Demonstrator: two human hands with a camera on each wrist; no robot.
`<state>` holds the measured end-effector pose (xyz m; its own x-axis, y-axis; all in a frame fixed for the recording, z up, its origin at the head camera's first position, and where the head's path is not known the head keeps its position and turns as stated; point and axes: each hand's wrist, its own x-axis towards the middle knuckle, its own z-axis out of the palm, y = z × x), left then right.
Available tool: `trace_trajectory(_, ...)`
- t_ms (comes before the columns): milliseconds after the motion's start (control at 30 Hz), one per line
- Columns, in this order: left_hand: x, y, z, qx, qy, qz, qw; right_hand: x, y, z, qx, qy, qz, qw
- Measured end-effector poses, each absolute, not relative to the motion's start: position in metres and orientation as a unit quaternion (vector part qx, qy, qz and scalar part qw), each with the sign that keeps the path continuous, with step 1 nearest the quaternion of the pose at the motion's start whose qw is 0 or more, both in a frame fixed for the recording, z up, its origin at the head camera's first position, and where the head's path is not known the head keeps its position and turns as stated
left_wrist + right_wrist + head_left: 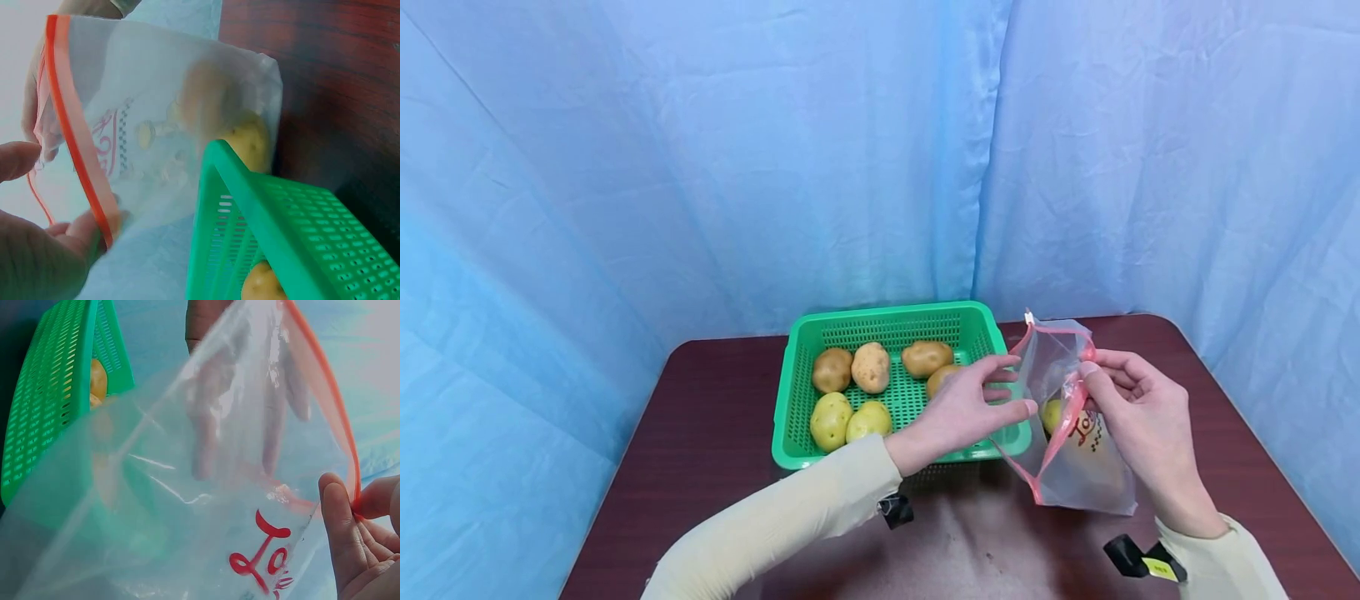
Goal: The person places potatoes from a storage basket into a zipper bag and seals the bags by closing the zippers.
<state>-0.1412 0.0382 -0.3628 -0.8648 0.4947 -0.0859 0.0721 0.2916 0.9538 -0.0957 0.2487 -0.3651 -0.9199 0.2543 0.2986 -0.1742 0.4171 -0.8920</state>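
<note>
A clear zip bag (1052, 492) with a pink-red rim and red print stands at the right of the table, its mouth spread apart. My right hand (1146, 425) pinches the rim on the bag's right side between thumb and fingers. At the opposite side of the mouth, my left hand (966, 408) has its fingers extended and spread against the rim; in the right wrist view these fingers (203, 431) show straight through the plastic. Through the bag's wall I see a yellow potato (249, 142) and a blurred brownish one (203, 94) near its bottom.
Left of the bag stands a green slotted basket (781, 400), close against it. Several potatoes lie inside, including a yellow potato (831, 422) and a brown potato (927, 358). Blue curtains (850, 167) hang behind the dark red table (700, 467).
</note>
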Motion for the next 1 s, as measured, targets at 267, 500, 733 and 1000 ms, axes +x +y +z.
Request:
trace_trajectory(267, -0.144, 0.016, -0.369, 0.285, 0.718, 0.617, 0.152, -0.096, 0.25, -0.365, -0.031, -0.813, 0.549, 0.192)
trace_trajectory(500, -0.151, -0.011, -0.361, 0.307, 0.751, 0.578, 0.089, -0.094, 0.252, -0.365, -0.04, -0.811, 0.55, 0.195)
trace_trajectory(733, -0.179, -0.04, -0.358, 0.308, 0.81, 0.498, 0.033, -0.091, 0.257, -0.366, -0.051, -0.816, 0.542, 0.194)
trace_trajectory(1000, -0.202, -0.045, -0.374, 0.314, 0.853, 0.411, 0.063, -0.089, 0.26, -0.367, -0.053, -0.821, 0.536, 0.189)
